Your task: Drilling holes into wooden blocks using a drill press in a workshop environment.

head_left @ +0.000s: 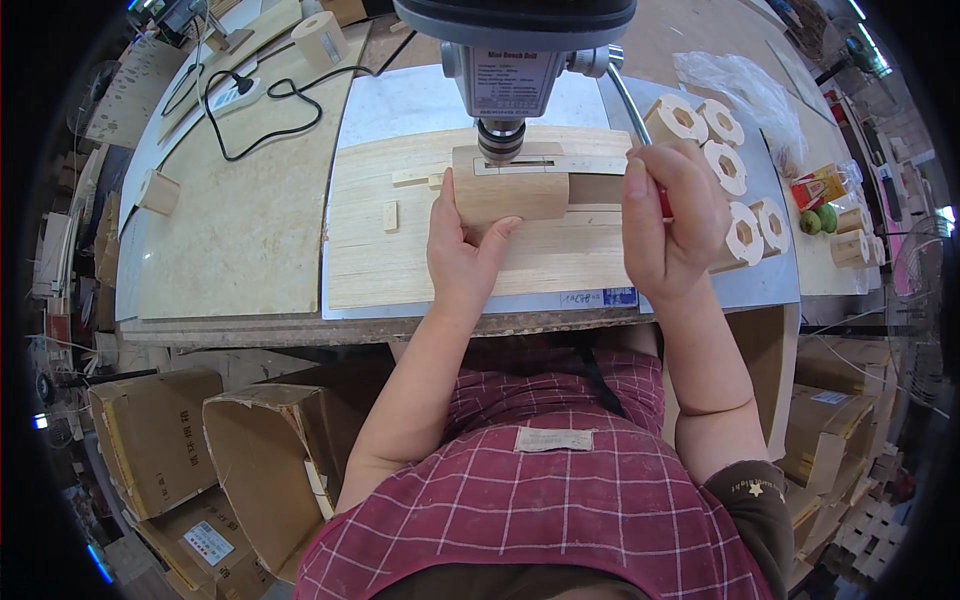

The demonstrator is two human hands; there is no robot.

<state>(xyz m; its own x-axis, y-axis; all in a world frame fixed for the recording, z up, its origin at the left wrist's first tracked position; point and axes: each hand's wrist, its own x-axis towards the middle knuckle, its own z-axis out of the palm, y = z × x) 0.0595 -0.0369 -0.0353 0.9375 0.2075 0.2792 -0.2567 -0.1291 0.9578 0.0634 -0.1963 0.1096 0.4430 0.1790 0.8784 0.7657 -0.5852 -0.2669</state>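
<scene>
A bench drill (505, 80) stands at the far middle, its chuck (501, 140) directly over a pale wooden cylinder (530, 198) lying on its side. My left hand (462, 245) grips the cylinder's left end, thumb along the near side. Across its top lies a light slotted strip (590, 165), stretching right toward my other hand. My right hand (682, 215) is closed around the red handle of the drill's feed lever (630, 105). The bit's tip cannot be made out. Under the cylinder is a pale wooden board (390, 265).
Several wooden cylinders with hexagonal holes (725, 168) stand at the right, near a clear plastic bag (745, 85). Small wood blocks (390, 216) lie left of the cylinder. A black cable (300, 92) runs to a power strip (237, 95). Cardboard boxes (250, 440) stand below the table.
</scene>
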